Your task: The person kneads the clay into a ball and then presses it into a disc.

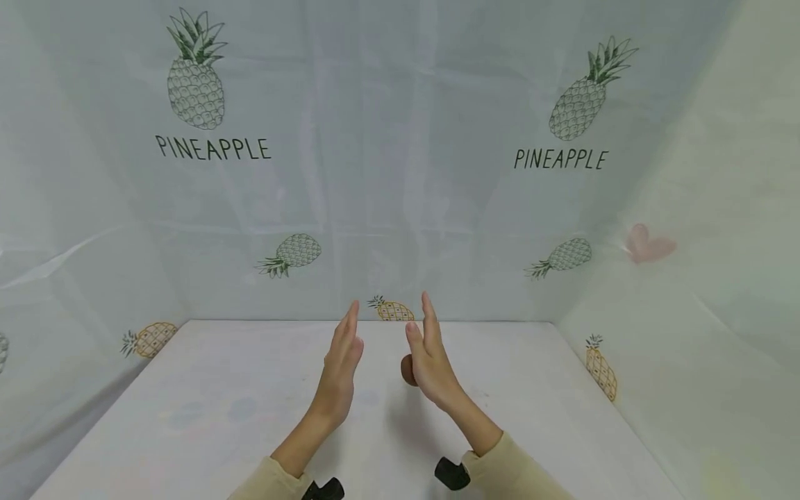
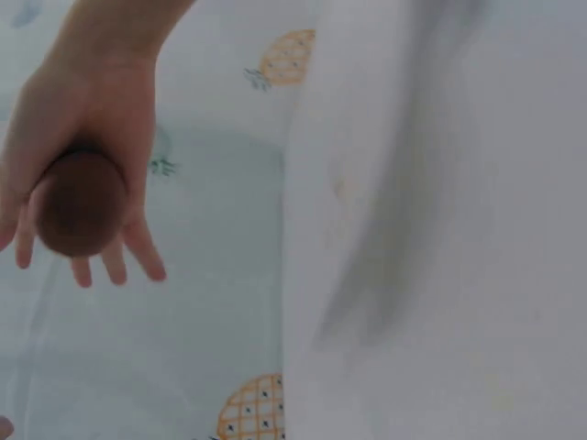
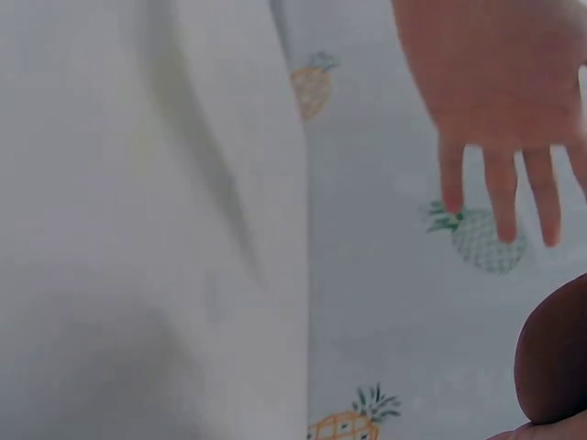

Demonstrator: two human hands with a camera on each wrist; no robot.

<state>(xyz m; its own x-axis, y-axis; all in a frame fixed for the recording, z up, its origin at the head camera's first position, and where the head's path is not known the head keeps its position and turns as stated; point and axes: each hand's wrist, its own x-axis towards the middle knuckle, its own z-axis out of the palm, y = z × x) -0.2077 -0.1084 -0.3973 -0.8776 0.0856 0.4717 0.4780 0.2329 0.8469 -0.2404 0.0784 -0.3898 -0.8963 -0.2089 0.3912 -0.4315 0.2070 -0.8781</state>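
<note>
Both hands are raised over the white table, palms facing each other with a gap between them. A smooth, round brown ball point(image 1: 407, 370) is at the palm side of the right hand point(image 1: 432, 361), which partly covers it in the head view. Seen in the left wrist view, the ball point(image 2: 80, 203) overlaps the right palm, and that hand's fingers are spread out straight, not curled round it. Nothing is in the left hand point(image 1: 339, 368); its fingers are extended, as the right wrist view also shows. The ball point(image 3: 555, 357) appears at that view's lower right edge.
The white tabletop point(image 1: 250, 389) has a straight far edge just beyond the fingertips. A pale cloth curtain point(image 1: 400, 173) printed with pineapples hangs behind it and along both sides. Black bands point(image 1: 451, 473) are strapped near the sleeve cuffs.
</note>
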